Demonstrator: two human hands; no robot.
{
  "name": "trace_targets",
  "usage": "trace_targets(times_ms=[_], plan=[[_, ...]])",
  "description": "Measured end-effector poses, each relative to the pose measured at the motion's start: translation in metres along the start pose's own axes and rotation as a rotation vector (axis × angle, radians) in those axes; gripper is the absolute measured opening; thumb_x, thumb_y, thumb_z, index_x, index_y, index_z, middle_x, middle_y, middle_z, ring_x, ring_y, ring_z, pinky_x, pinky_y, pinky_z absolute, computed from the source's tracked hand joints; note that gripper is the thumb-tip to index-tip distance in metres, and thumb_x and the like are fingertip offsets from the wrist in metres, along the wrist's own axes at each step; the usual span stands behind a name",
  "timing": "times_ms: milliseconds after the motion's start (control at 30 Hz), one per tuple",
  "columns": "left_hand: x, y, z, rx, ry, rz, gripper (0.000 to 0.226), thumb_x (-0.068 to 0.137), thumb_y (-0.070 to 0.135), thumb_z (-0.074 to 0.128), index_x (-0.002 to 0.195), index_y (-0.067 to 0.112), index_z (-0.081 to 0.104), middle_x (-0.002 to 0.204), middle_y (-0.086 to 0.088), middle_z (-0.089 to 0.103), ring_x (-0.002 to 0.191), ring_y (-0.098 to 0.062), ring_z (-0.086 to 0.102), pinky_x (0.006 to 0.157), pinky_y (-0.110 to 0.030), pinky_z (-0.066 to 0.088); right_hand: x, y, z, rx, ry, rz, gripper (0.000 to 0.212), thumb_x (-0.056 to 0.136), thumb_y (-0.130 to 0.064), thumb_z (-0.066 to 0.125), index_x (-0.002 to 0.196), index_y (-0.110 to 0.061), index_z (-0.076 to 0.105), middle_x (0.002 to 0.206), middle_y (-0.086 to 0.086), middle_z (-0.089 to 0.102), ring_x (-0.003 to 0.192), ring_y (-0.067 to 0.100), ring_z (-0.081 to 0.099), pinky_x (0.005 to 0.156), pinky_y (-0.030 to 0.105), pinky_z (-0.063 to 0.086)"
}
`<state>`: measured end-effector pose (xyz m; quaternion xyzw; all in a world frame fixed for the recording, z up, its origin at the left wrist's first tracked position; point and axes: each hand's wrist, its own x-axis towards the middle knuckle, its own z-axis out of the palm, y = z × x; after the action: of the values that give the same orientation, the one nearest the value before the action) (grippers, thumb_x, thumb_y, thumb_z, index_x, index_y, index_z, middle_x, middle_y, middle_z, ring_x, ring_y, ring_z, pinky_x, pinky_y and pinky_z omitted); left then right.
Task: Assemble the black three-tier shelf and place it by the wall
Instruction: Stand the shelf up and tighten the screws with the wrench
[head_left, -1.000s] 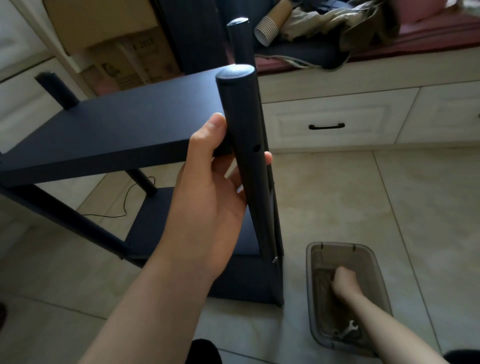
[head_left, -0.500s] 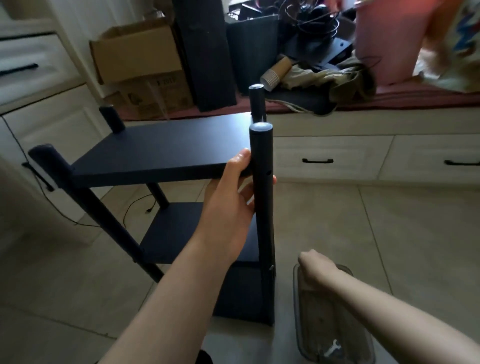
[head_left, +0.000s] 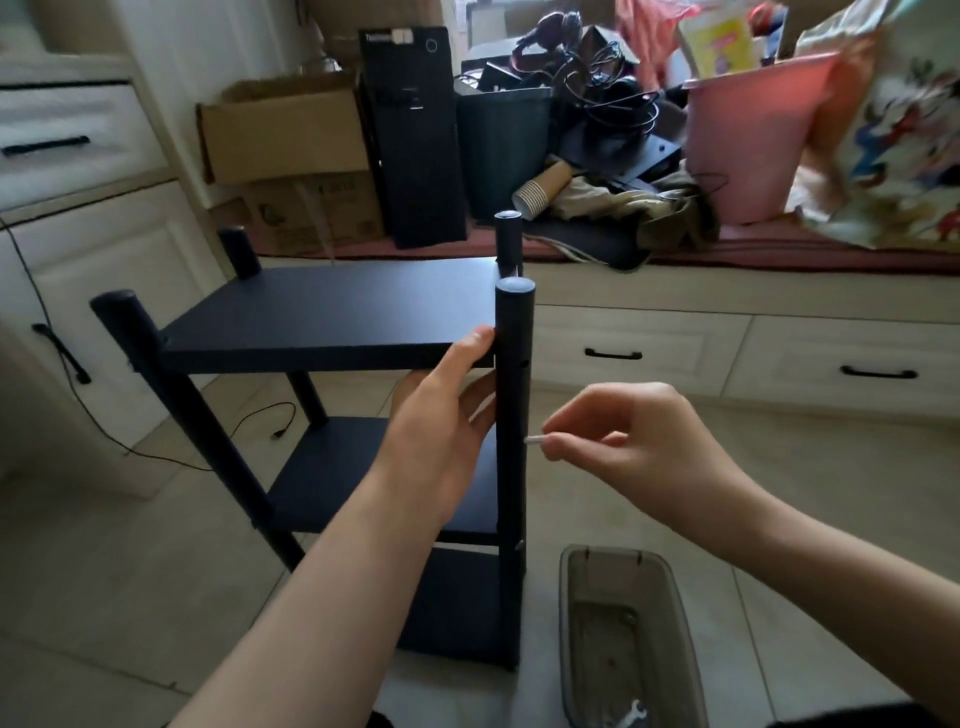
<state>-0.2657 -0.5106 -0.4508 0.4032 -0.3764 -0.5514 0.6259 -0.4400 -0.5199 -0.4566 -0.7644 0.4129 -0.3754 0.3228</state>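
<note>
Two hands work at the black three-tier shelf (head_left: 332, 317) standing on the tiled floor (head_left: 779, 519): our left hand (head_left: 441, 421) grips its near right post (head_left: 514, 415) under the top board, while our right hand (head_left: 623, 441) pinches a small white screw (head_left: 535, 439) just beside that post.

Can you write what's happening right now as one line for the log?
left hand: grips front post under top board | right hand: pinches small white piece beside post | clear bin: on floor
</note>
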Motion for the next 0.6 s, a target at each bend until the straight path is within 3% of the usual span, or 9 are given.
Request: trace_targets(times_ms=[133,233,367,600], plan=[[0.001,0.0,-0.002,0.0,0.013,0.008,0.027,0.098,0.031,0.058,0.113,0.014,0.072,0.101,-0.003,0.074,0.093,-0.015,0.071,0.083,-0.031,0.054,0.0,-0.017,-0.005,0.06,0.027,-0.034,0.009,0.078,-0.017,0.08,0.081,-0.025,0.076,0.075,-0.01,0.074,0.077,0.006,0.071,0.081,0.038,0.058],[0.002,-0.001,-0.003,0.021,0.003,0.006,0.022,0.098,0.032,0.058,0.101,0.019,0.075,0.094,0.0,0.074,0.087,-0.011,0.071,0.077,-0.027,0.054,-0.004,-0.023,-0.008,0.068,0.082,-0.124,0.011,0.077,-0.018,0.08,0.081,-0.027,0.075,0.077,-0.015,0.073,0.079,0.004,0.07,0.083,0.034,0.057],[0.004,0.0,-0.004,0.029,0.019,0.028,0.023,0.098,0.03,0.058,0.106,0.015,0.073,0.096,-0.003,0.074,0.089,-0.013,0.071,0.081,-0.03,0.053,-0.003,-0.028,-0.012,0.063,0.167,-0.231,0.013,0.076,-0.021,0.08,0.084,-0.03,0.075,0.079,-0.017,0.073,0.079,0.005,0.071,0.08,0.029,0.056],[0.003,0.0,-0.001,0.063,0.06,0.055,0.023,0.097,0.029,0.058,0.104,0.015,0.075,0.099,-0.006,0.075,0.096,-0.019,0.072,0.085,-0.033,0.056,0.0,-0.021,-0.015,0.054,0.199,-0.211,0.011,0.076,-0.022,0.079,0.085,-0.027,0.075,0.081,-0.017,0.073,0.082,0.005,0.07,0.079,0.03,0.057]])
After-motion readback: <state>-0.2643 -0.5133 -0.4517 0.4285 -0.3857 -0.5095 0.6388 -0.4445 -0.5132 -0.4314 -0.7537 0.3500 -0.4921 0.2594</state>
